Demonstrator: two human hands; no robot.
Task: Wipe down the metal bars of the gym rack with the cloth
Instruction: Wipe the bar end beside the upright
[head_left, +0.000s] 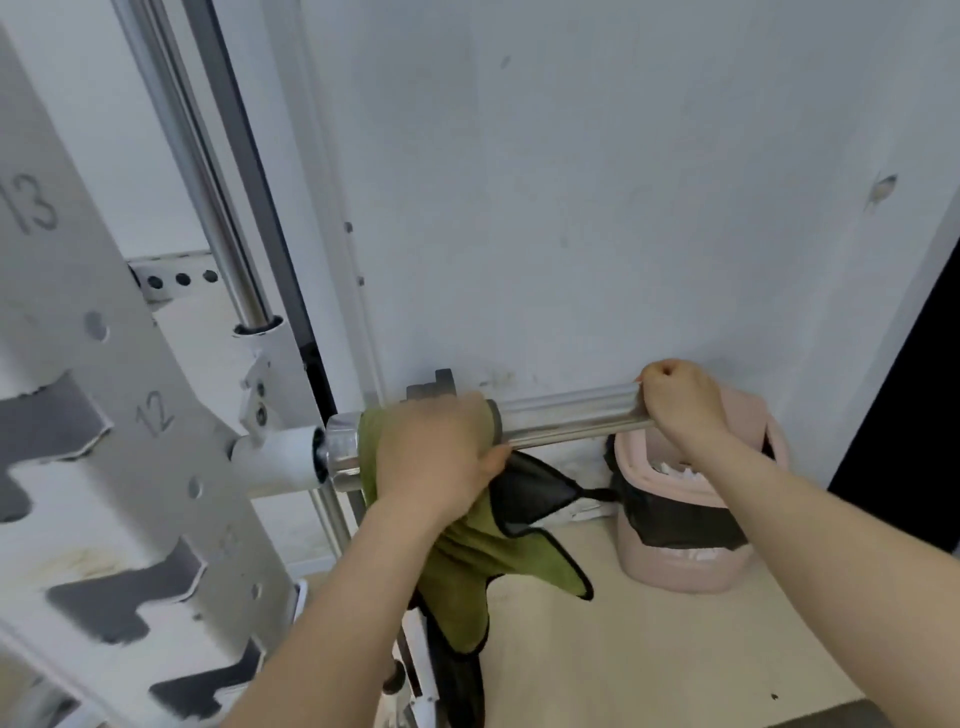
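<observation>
A shiny horizontal metal bar (566, 415) sticks out to the right from the white gym rack (130, 415). My left hand (436, 447) presses a green cloth with a black edge (478, 556) around the bar near its collar; the cloth hangs down below the hand. My right hand (680, 400) is closed around the bar's free end. A slanted chrome guide rod (208, 187) runs up the rack at the upper left.
The rack's upright has numbered notches 12 and 13 on the left. A pink bin with a black liner (691, 519) stands on the pale floor under the bar's end, against the white wall (623, 182). A dark opening lies at the far right.
</observation>
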